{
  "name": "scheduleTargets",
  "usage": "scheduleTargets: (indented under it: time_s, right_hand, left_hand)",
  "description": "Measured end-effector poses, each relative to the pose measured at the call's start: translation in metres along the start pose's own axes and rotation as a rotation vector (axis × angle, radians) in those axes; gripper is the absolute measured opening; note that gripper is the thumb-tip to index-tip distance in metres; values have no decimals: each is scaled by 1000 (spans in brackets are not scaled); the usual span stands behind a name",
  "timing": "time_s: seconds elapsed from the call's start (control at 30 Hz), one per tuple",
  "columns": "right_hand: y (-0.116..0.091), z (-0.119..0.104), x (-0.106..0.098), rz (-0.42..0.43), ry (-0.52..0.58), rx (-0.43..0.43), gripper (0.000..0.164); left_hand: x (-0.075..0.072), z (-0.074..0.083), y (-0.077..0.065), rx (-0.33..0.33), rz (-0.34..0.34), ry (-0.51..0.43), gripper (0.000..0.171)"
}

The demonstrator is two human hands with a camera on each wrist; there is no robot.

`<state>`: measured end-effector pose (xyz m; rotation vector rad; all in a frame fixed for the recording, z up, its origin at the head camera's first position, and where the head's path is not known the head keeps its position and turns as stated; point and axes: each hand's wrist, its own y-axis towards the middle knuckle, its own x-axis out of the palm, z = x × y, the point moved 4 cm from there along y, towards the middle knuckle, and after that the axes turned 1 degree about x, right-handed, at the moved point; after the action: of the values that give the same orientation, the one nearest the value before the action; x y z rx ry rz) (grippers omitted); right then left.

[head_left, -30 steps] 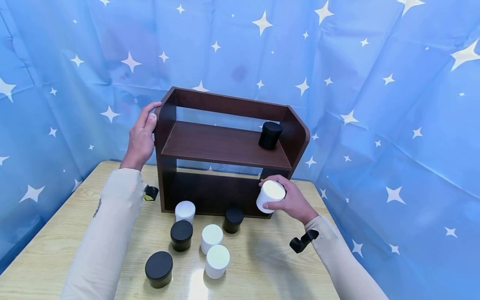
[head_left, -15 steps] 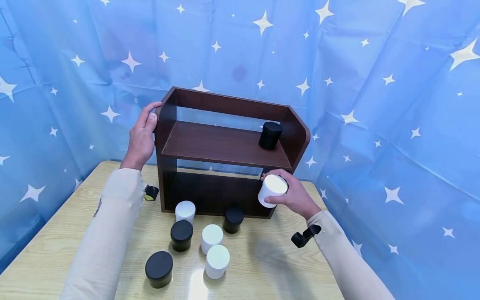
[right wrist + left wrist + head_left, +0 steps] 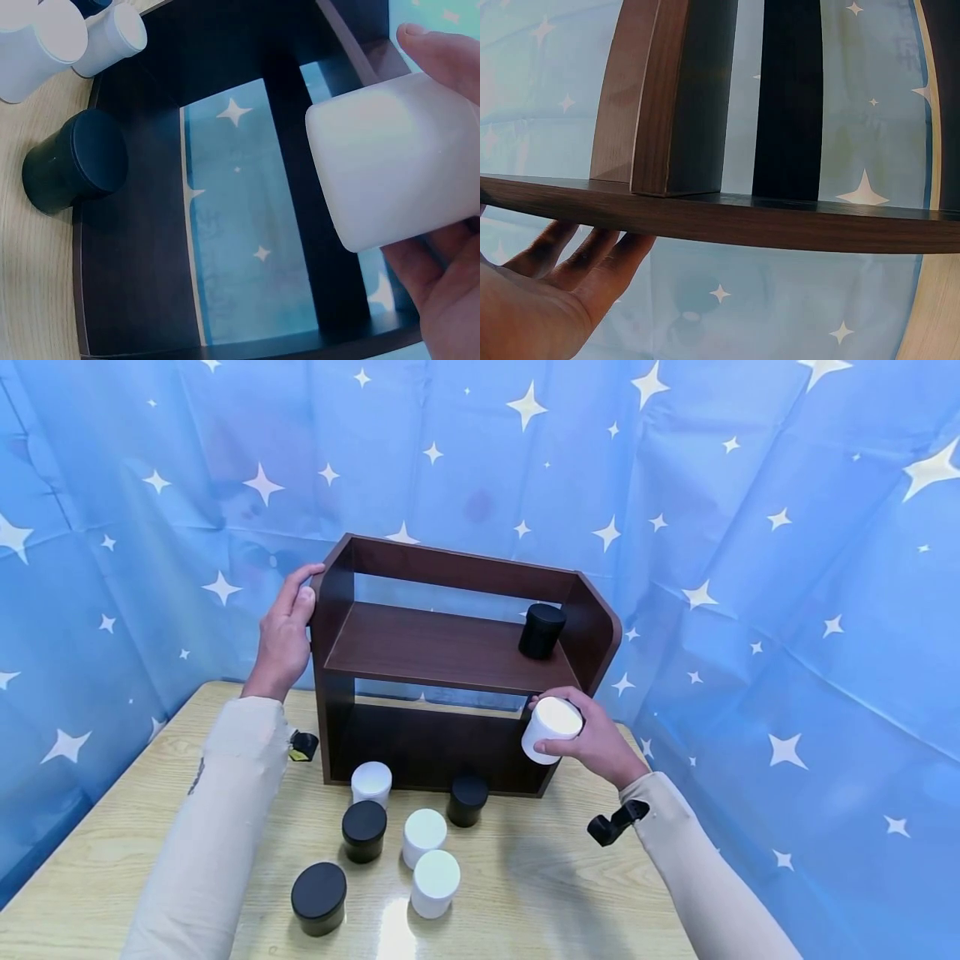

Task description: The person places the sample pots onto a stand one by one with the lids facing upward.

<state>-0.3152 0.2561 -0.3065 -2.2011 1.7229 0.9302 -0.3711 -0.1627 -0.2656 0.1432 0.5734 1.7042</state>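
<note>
One white jar (image 3: 549,732) is gripped in my right hand (image 3: 597,742); my left hand (image 3: 283,633), fingers extended, rests against the shelf (image 3: 442,647).

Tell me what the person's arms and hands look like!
The left sleeve and right sleeve are cream; the left has a dark mark. Each wrist has a black gadget, the left one with a yellow patch. The left hand and right hand wear no gloves.
</note>
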Motion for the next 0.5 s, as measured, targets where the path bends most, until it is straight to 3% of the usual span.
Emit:
scheduleTargets:
  time_s: [0.5]
  right_hand:
    - [5, -16, -11, 55, -24, -36, 59]
  left_hand:
    - [-1, -1, 1, -1, -3, 4, 42]
